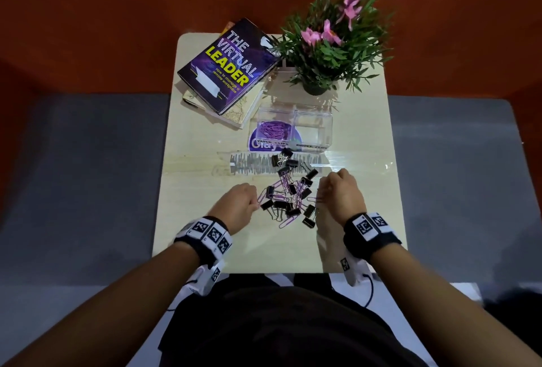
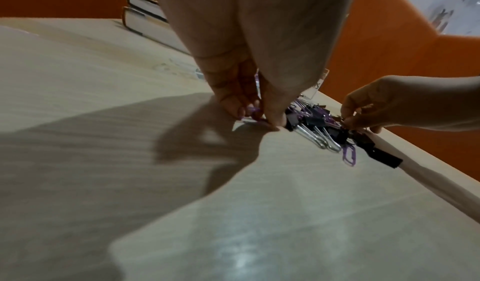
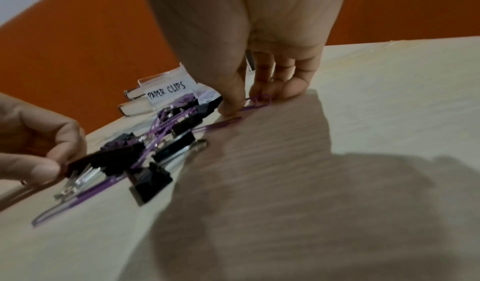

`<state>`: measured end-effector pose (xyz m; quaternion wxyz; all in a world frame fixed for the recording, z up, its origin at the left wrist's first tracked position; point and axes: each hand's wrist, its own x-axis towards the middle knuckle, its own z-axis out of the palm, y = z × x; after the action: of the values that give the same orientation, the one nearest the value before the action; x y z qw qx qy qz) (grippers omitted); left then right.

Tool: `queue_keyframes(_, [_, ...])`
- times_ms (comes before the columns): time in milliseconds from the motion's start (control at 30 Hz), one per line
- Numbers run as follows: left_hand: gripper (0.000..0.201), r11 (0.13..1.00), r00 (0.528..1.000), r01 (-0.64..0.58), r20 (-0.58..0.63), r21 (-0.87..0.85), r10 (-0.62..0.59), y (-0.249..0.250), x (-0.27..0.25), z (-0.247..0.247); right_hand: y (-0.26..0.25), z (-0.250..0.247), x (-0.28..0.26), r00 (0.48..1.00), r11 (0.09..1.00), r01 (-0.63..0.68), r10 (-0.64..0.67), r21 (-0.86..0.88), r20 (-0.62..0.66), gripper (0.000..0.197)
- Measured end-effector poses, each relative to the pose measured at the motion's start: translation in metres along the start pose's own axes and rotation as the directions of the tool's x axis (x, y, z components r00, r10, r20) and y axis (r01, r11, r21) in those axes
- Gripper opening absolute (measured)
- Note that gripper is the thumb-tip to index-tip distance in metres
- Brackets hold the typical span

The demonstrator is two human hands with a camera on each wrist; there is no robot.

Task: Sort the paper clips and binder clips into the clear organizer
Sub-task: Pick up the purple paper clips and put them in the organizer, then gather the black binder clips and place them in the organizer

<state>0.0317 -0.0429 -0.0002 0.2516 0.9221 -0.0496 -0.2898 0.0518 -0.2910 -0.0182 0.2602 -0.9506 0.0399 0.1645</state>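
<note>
Pale wood surface (image 1: 205, 249) lay bare nearer the person than the clip pile (image 1: 289, 195), its edges well apart from it. Beyond the pile stood the clear organizer (image 1: 313, 129), purple paper clips in one compartment. At the pile's left, left hand (image 1: 239, 199) fingers (image 2: 233, 100) pinched a purple paper clip (image 2: 253, 111); at its right, right hand (image 1: 340, 190) fingers (image 3: 233, 92) pinched another paper clip (image 3: 259, 99).

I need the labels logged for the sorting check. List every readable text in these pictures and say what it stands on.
"THE VIRTUAL LEADER", "How to manage a remote workplace": cover of the top book.
"PAPER CLIPS": handwritten label on the organizer, left compartment.
Right compartment label: too blurred to read.
"Clay...": purple sticker under the organizer, partly hidden.
Wristband markers: patterns only, no words.
</note>
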Motion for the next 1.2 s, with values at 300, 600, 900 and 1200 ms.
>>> queue_keyframes(300, [0.019,0.979,0.979,0.181,-0.083,-0.097,-0.189,0.007,0.010,0.009,0.003,-0.005,-0.018,0.984,0.993,-0.024,0.003,0.117,0.179,0.031])
queue_keyframes(600, [0.014,0.979,0.973,0.200,-0.112,-0.036,-0.202,0.017,0.017,0.014,-0.007,0.005,-0.017,0.981,0.995,0.081,-0.070,-0.050,0.179,0.017])
queue_keyframes(900, [0.013,0.985,0.959,0.049,-0.267,-0.168,-0.093,0.060,0.063,-0.080,-0.097,-0.058,0.053,0.988,0.990,0.142,-0.143,0.021,0.050,0.017])
queue_keyframes(1200, [0.031,0.999,0.944,0.003,-0.328,-0.049,-0.019,0.072,0.095,-0.106,-0.127,-0.065,0.085,0.964,0.958,0.266,-0.261,-0.105,0.057,0.042])
